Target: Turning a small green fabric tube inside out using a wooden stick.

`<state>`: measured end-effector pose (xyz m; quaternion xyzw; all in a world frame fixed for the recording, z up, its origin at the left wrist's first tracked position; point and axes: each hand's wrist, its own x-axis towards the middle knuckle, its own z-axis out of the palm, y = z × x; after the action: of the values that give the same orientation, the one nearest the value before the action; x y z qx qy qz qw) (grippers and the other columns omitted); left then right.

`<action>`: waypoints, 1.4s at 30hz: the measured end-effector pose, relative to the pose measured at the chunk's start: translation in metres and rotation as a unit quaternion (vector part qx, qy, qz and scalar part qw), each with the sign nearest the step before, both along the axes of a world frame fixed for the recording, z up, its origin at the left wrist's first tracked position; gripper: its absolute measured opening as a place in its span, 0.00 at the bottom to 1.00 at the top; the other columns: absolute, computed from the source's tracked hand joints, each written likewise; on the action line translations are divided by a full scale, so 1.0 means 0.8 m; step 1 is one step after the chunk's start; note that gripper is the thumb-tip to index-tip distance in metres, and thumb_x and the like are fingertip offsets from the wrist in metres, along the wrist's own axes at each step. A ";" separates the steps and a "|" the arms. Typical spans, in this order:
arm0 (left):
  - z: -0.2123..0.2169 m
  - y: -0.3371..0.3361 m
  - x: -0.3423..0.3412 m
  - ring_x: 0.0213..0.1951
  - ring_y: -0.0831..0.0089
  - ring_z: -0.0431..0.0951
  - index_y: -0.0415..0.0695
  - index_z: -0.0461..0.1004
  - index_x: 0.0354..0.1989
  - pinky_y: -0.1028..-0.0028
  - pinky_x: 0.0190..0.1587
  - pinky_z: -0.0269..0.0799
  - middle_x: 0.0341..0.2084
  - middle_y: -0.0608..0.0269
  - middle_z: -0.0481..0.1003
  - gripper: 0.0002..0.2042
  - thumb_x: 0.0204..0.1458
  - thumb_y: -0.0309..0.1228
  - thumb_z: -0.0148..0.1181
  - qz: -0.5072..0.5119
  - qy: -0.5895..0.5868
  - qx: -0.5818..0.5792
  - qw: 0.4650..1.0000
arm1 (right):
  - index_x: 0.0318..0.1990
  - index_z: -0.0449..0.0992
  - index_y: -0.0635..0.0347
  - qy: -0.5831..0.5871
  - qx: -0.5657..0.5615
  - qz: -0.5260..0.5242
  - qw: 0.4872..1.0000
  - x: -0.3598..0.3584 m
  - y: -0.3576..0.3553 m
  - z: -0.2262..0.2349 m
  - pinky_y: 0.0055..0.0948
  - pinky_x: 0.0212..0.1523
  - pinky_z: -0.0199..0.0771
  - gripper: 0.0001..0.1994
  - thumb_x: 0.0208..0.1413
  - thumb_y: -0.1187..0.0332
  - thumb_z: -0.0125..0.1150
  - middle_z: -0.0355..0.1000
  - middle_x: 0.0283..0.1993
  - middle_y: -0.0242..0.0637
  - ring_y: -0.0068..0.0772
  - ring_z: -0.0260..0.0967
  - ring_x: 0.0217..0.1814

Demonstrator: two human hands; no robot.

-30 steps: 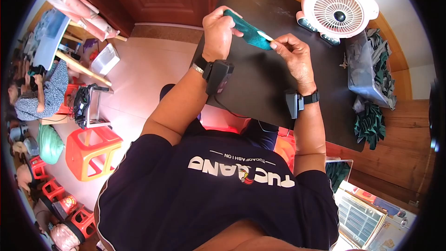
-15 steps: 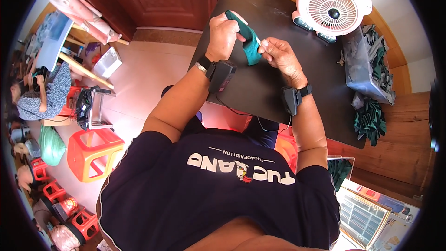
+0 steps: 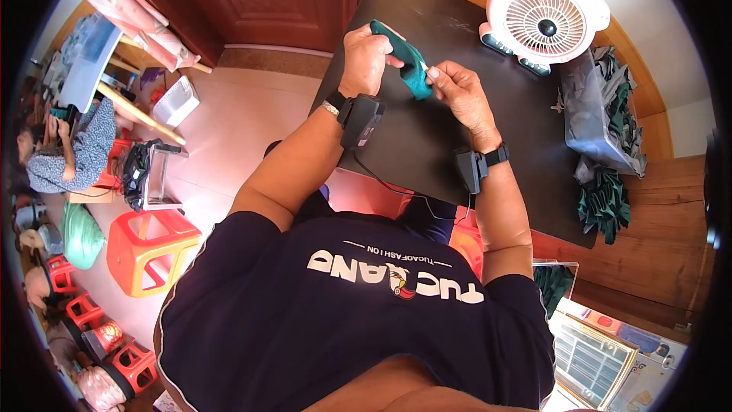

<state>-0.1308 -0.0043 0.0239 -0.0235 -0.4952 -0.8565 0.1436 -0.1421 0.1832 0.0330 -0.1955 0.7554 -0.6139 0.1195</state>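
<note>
Green cloth strip (image 3: pixel 412 67) is between 12 and 1 o'clock over the black table (image 3: pixel 427 145), left hand (image 3: pixel 367 59) gripping its far end, right hand (image 3: pixel 460 93) pinching its edge. Keep tension light, even.

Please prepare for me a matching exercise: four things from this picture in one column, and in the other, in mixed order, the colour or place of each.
1. cloth
2. fan
3. bin
4. big stool

A. on the floor, at left
B. see-through, with green and grey pieces inside
C. between the left hand and right hand
D. pink and white

Pairs: 1-C, 2-D, 3-B, 4-A.
</note>
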 end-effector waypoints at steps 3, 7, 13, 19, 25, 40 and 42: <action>-0.002 -0.006 0.000 0.26 0.71 0.75 0.34 0.72 0.28 0.75 0.27 0.73 0.25 0.57 0.74 0.09 0.40 0.24 0.46 -0.024 -0.005 -0.039 0.999 | 0.28 0.73 0.57 -0.048 -0.006 0.052 0.997 0.000 0.003 0.002 0.14 0.21 0.46 0.13 0.59 0.59 0.53 0.60 0.19 0.20 0.11 0.49 0.20; 0.015 -0.002 0.009 0.28 0.73 0.75 0.35 0.73 0.33 0.77 0.27 0.71 0.27 0.58 0.76 0.10 0.45 0.26 0.48 -0.042 0.001 -0.041 0.998 | 0.28 0.73 0.56 -0.067 -0.019 0.035 0.997 -0.003 0.014 0.012 0.14 0.20 0.43 0.15 0.60 0.56 0.51 0.57 0.17 0.20 0.11 0.46 0.18; 0.020 -0.003 0.020 0.23 0.76 0.74 0.35 0.72 0.31 0.80 0.25 0.68 0.25 0.59 0.74 0.07 0.47 0.26 0.51 -0.048 0.065 -0.047 0.996 | 0.28 0.72 0.56 -0.111 -0.037 0.034 0.993 0.003 0.016 0.019 0.14 0.18 0.42 0.16 0.60 0.54 0.51 0.57 0.17 0.20 0.11 0.46 0.18; 0.021 0.000 0.021 0.22 0.76 0.74 0.38 0.70 0.30 0.79 0.24 0.68 0.24 0.61 0.73 0.08 0.49 0.30 0.52 -0.065 0.101 -0.065 0.991 | 0.28 0.72 0.57 -0.125 -0.063 0.048 0.989 0.003 0.018 0.019 0.14 0.18 0.42 0.16 0.59 0.54 0.51 0.57 0.17 0.20 0.10 0.45 0.17; 0.024 0.002 0.018 0.22 0.79 0.71 0.41 0.69 0.30 0.80 0.24 0.66 0.23 0.65 0.72 0.11 0.53 0.38 0.48 -0.034 0.055 -0.036 0.997 | 0.27 0.73 0.55 -0.128 -0.042 0.074 0.988 -0.002 0.019 0.013 0.14 0.18 0.43 0.15 0.59 0.55 0.52 0.57 0.17 0.20 0.10 0.46 0.17; 0.027 -0.001 0.012 0.30 0.83 0.69 0.41 0.71 0.37 0.81 0.33 0.65 0.27 0.71 0.72 0.10 0.54 0.35 0.52 0.032 0.075 -0.012 0.997 | 0.27 0.73 0.54 -0.113 -0.026 0.061 0.991 0.000 0.017 0.018 0.14 0.19 0.44 0.14 0.59 0.56 0.53 0.57 0.17 0.20 0.10 0.48 0.18; 0.022 -0.012 0.008 0.32 0.83 0.68 0.41 0.71 0.38 0.81 0.36 0.63 0.28 0.72 0.71 0.11 0.53 0.36 0.52 0.028 0.109 -0.037 0.993 | 0.26 0.73 0.54 -0.118 -0.010 0.066 0.991 0.000 0.016 0.019 0.14 0.19 0.45 0.14 0.58 0.56 0.54 0.57 0.17 0.20 0.10 0.48 0.18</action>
<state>-0.1245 -0.0143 0.0419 -0.1088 -0.5084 -0.8255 0.2195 -0.1419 0.1962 0.0486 -0.1724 0.7154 -0.6307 0.2464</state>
